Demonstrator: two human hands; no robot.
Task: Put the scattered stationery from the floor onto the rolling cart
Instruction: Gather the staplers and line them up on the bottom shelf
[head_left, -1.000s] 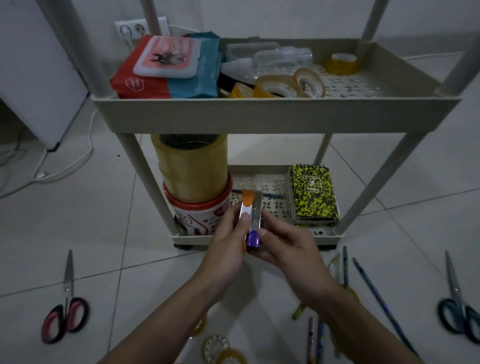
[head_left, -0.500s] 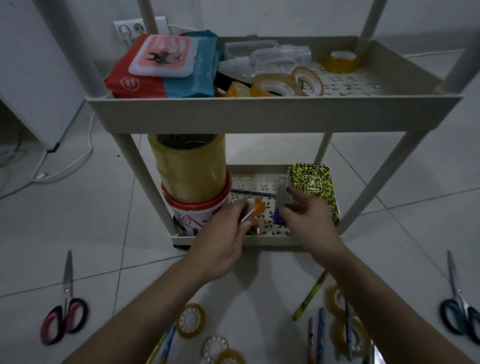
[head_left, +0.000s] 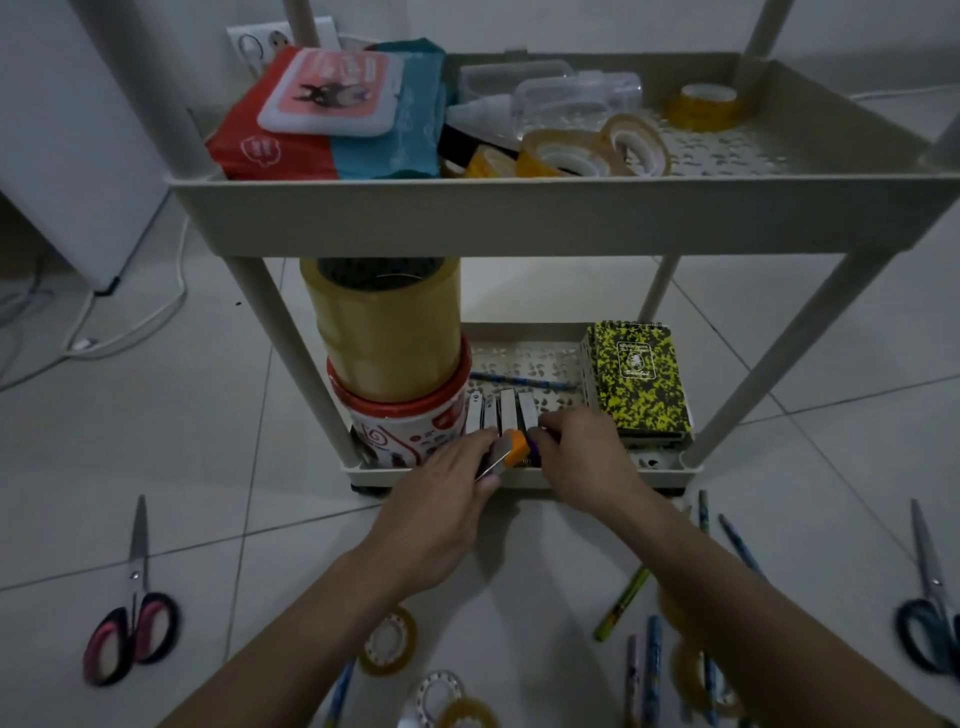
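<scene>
The beige rolling cart stands in front of me, and both my hands are at the front of its bottom tray. My left hand grips a silver cutter with an orange end. My right hand pinches a cutter with a purple end, mostly hidden under its fingers. Just behind them, several silver cutters lie side by side in the tray. On the floor lie pink scissors, blue scissors, tape rolls, a green pencil and pens.
In the bottom tray a big tape roll sits on a red-and-white tub, with a blue pencil and a yellow-black notepad to the right. The top tray holds a wipes pack, tape rolls and a clear case. White cables trail left.
My hands held the two cutters together in front of the cart, then parted and reached into the bottom tray. They now hold them low beside the row of cutters.
</scene>
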